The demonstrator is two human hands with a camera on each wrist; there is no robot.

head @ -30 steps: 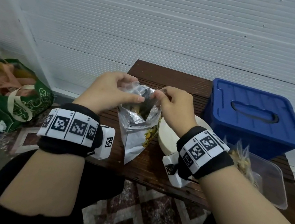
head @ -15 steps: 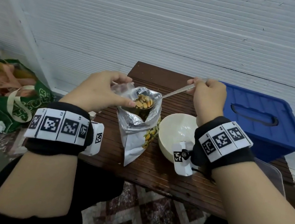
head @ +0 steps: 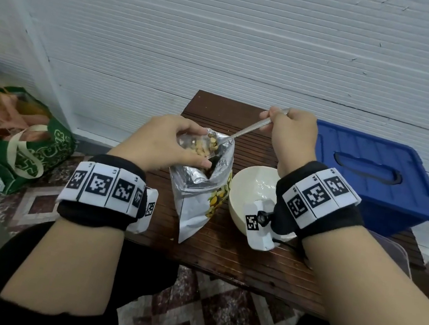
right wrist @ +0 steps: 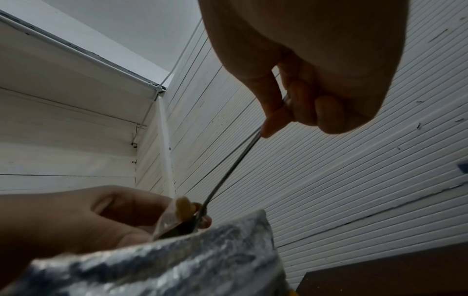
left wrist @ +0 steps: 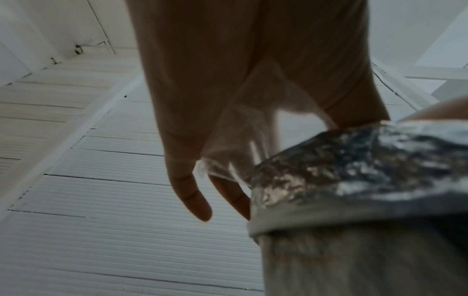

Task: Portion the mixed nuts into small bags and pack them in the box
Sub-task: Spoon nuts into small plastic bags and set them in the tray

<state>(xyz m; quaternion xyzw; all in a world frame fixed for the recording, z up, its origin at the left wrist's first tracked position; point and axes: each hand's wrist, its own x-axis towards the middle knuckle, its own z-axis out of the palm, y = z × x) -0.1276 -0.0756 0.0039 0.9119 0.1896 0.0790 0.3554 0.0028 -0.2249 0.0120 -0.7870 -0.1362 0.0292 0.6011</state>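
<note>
The left hand point(head: 167, 143) curls round a small clear bag point(head: 196, 145), thumb and fingers pinching its mouth open right above the foil pouch point(head: 200, 188). The little bag lies tilted, mouth facing right toward the spoon, its long axis running back into the palm. Some nuts point(head: 205, 148) already show through the film.

The pouch stands on the table point(head: 220, 254) between the hands, long axis roughly upright and leaning a little left, torn mouth up. The left thumb seems to press its rim as well, though I cannot tell for sure.

The spoon point(head: 250, 128) slants down from upper right to lower left, its bowl at the bag's mouth. The right hand point(head: 291, 135) grips the handle's far end, fingers closed tight round it. Below that wrist sits a white bowl point(head: 248, 188), and behind it a blue box point(head: 376, 172), lid on.

The risks, I'd say: the bag's mouth is narrow and floppy, so tipping the spoon too fast or off-centre could send nuts over the rim, back into the pouch at best, onto the table or floor otherwise. If the pinch slackens, the film could fold shut and block the pour. A nudge on the leaning pouch could topple it and spill.
</note>
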